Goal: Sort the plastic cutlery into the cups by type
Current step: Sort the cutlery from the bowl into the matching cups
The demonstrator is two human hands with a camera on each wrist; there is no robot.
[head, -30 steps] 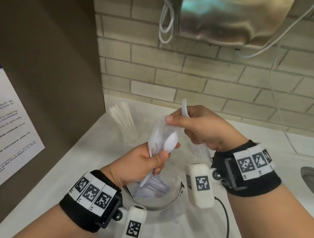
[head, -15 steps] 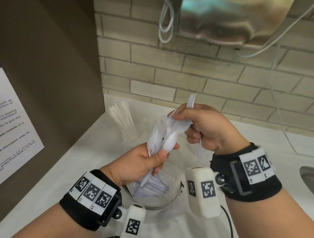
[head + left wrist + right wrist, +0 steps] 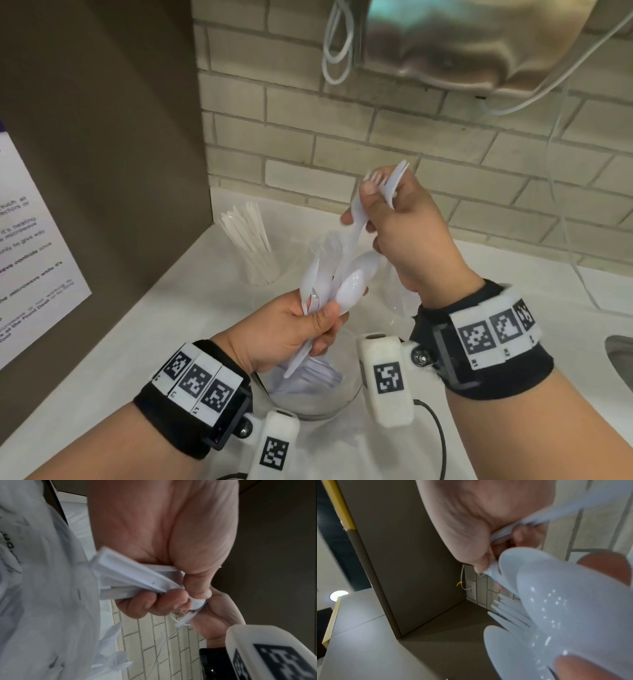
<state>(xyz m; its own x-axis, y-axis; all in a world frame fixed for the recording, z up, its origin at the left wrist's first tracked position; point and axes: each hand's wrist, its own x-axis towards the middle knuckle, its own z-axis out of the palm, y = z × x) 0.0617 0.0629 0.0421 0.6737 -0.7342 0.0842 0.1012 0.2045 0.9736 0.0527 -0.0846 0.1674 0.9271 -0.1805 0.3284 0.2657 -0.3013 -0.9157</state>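
- My left hand (image 3: 287, 329), centre of the head view, has its fingers curled tight around the handles of a bundle of white plastic cutlery (image 3: 339, 284); spoon bowls fan up and to the right above my thumb.
- In the left wrist view the same fist (image 3: 159, 555) clamps the flat handle ends (image 3: 130, 578), which jut to the left of frame.
- My right hand (image 3: 407, 240), upper right of centre in the head view, pinches white forks (image 3: 387, 185) between thumb and curled fingers; the tines point to the upper right, above the bundle.
- One handle in my right hand slants down to the lower left and meets the top of the bundle; whether it has come free of the bundle I cannot tell.
- The right wrist view is blurred: spoon bowls (image 3: 565, 608) fill its lower right, with fork tines beside them.
- Directly below my left hand stands a clear glass bowl (image 3: 342, 404) holding more white cutlery.
- Upper left of the bundle, a clear cup (image 3: 262, 265) holds upright white knives (image 3: 246, 226).
- A second clear cup (image 3: 394, 294) stands behind my right wrist, largely hidden.
- All rest on a white counter (image 3: 164, 325) against a pale brick wall (image 3: 342, 120).
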